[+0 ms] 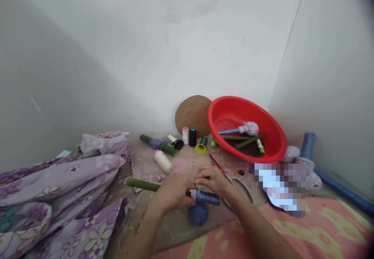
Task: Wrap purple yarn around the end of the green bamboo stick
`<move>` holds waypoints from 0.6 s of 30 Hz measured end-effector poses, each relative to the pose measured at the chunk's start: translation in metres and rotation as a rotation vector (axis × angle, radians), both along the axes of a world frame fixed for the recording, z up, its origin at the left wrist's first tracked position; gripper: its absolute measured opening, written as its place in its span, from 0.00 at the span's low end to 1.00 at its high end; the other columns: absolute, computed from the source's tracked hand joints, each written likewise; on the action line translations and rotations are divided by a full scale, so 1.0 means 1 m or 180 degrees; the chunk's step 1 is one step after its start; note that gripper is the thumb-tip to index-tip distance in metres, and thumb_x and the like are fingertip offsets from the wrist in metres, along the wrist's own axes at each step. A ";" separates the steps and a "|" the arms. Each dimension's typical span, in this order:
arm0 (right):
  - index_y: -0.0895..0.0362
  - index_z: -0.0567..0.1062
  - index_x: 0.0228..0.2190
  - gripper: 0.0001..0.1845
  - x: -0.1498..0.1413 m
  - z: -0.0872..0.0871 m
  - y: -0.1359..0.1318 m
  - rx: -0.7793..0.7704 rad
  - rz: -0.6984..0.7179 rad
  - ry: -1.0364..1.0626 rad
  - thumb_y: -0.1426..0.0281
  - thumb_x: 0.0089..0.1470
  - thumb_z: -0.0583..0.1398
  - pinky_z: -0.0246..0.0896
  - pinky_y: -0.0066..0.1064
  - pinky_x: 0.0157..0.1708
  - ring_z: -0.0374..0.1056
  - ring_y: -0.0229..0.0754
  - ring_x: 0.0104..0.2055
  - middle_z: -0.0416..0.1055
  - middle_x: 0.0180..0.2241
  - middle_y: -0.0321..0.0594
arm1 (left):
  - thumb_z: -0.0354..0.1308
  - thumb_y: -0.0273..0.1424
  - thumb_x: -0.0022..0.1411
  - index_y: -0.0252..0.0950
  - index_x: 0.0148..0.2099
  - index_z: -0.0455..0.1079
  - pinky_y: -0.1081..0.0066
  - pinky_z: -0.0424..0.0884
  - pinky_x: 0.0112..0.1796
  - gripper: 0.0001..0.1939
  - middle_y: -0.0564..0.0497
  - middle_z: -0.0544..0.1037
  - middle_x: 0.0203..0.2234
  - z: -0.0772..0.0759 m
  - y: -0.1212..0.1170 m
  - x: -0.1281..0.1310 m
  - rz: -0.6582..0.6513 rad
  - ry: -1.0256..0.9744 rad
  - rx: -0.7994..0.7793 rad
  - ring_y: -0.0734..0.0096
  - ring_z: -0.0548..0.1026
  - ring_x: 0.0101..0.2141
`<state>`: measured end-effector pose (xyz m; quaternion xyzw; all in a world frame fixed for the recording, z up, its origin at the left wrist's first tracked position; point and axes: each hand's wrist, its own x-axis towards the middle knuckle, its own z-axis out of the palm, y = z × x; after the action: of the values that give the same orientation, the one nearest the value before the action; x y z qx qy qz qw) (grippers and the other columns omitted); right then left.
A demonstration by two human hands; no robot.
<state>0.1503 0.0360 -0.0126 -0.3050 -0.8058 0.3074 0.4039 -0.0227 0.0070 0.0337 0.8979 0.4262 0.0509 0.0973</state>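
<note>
Left hand (172, 192) is gripping a green stick (143, 184) wound with blue thread (206, 197), right hand (212, 181) pinching that thread; a blue thread ball (198, 214) is lying just below, scissors (238, 185), spools (192, 137) and a red basin (248, 103) sitting farther off against white walls (146, 48).

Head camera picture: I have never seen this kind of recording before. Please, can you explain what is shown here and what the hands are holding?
This picture comes from a camera worn on a person's head, looking down at their own bare hands. The left hand grips a green stick. The right hand is at the blue thread wound near the stick's end. A blue ball of thread lies below them. Further away on the surface are scissors, spools, and a red basin holding more sticks.
</note>
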 end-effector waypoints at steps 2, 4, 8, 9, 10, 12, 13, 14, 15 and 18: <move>0.60 0.74 0.19 0.12 0.002 0.000 0.001 -0.0219 0.0009 0.0119 0.65 0.44 0.58 0.53 0.23 0.24 0.60 0.33 0.23 0.64 0.19 0.36 | 0.55 0.33 0.44 0.36 0.27 0.70 0.76 0.49 0.21 0.07 0.52 0.72 0.19 0.002 -0.002 0.001 -0.0013 -0.0107 -0.0053 0.70 0.68 0.23; 0.61 0.74 0.18 0.11 0.003 -0.003 0.002 -0.0520 0.0006 0.0234 0.65 0.42 0.59 0.52 0.23 0.22 0.59 0.33 0.22 0.64 0.18 0.35 | 0.54 0.32 0.43 0.36 0.27 0.70 0.76 0.50 0.21 0.07 0.52 0.72 0.19 0.003 -0.003 0.002 -0.0019 -0.0193 -0.0093 0.70 0.68 0.23; 0.61 0.74 0.19 0.09 0.006 -0.011 0.006 -0.1101 0.0077 0.0325 0.67 0.40 0.60 0.51 0.22 0.21 0.58 0.31 0.21 0.65 0.18 0.34 | 0.54 0.31 0.43 0.36 0.26 0.69 0.76 0.51 0.22 0.06 0.51 0.72 0.19 0.005 -0.005 0.004 -0.0005 -0.0200 0.0017 0.69 0.68 0.23; 0.61 0.74 0.20 0.09 0.006 -0.013 0.008 -0.1185 0.0116 0.0335 0.67 0.40 0.60 0.51 0.22 0.22 0.59 0.31 0.21 0.66 0.18 0.34 | 0.54 0.31 0.43 0.36 0.26 0.69 0.75 0.51 0.22 0.06 0.51 0.72 0.19 0.005 -0.005 0.004 0.0000 -0.0194 0.0063 0.69 0.68 0.24; 0.61 0.74 0.20 0.09 0.007 -0.015 0.009 -0.1251 0.0162 0.0339 0.67 0.40 0.60 0.52 0.22 0.22 0.59 0.32 0.21 0.66 0.18 0.34 | 0.54 0.31 0.43 0.36 0.27 0.69 0.75 0.52 0.23 0.07 0.51 0.72 0.20 0.005 -0.005 0.004 0.0000 -0.0190 0.0107 0.68 0.68 0.24; 0.61 0.75 0.21 0.10 0.008 -0.018 0.012 -0.1368 0.0223 0.0377 0.66 0.40 0.60 0.52 0.22 0.22 0.59 0.32 0.22 0.67 0.19 0.35 | 0.54 0.31 0.43 0.36 0.29 0.69 0.74 0.53 0.24 0.08 0.50 0.72 0.21 0.004 -0.005 0.006 0.0009 -0.0196 0.0202 0.66 0.69 0.25; 0.61 0.75 0.21 0.10 0.009 -0.020 0.013 -0.1435 0.0234 0.0419 0.66 0.40 0.60 0.51 0.22 0.22 0.59 0.32 0.22 0.67 0.19 0.35 | 0.53 0.31 0.44 0.36 0.30 0.68 0.74 0.54 0.24 0.09 0.49 0.72 0.22 0.004 -0.004 0.006 0.0029 -0.0198 0.0255 0.65 0.69 0.26; 0.61 0.75 0.21 0.11 0.009 -0.021 0.015 -0.1512 0.0241 0.0471 0.65 0.39 0.60 0.51 0.22 0.21 0.59 0.31 0.21 0.67 0.19 0.35 | 0.53 0.31 0.44 0.36 0.32 0.68 0.73 0.55 0.25 0.10 0.49 0.72 0.22 0.004 -0.004 0.007 0.0062 -0.0198 0.0312 0.64 0.69 0.26; 0.61 0.75 0.21 0.11 0.010 -0.022 0.016 -0.1599 0.0249 0.0524 0.64 0.39 0.61 0.50 0.21 0.20 0.58 0.31 0.21 0.67 0.19 0.34 | 0.53 0.32 0.45 0.36 0.34 0.68 0.73 0.55 0.25 0.11 0.48 0.73 0.23 0.004 -0.004 0.008 0.0104 -0.0204 0.0364 0.64 0.69 0.27; 0.62 0.74 0.20 0.13 0.013 -0.024 0.019 -0.1888 0.0279 0.0689 0.63 0.36 0.62 0.47 0.21 0.18 0.55 0.29 0.18 0.64 0.17 0.33 | 0.54 0.32 0.45 0.37 0.39 0.65 0.72 0.56 0.27 0.15 0.49 0.72 0.26 0.005 -0.004 0.009 0.0210 -0.0362 0.0420 0.64 0.68 0.28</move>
<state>0.1629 0.0555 -0.0367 -0.3400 -0.6457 0.5767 0.3671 -0.0135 0.0026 0.0384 0.8835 0.4450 0.1330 0.0603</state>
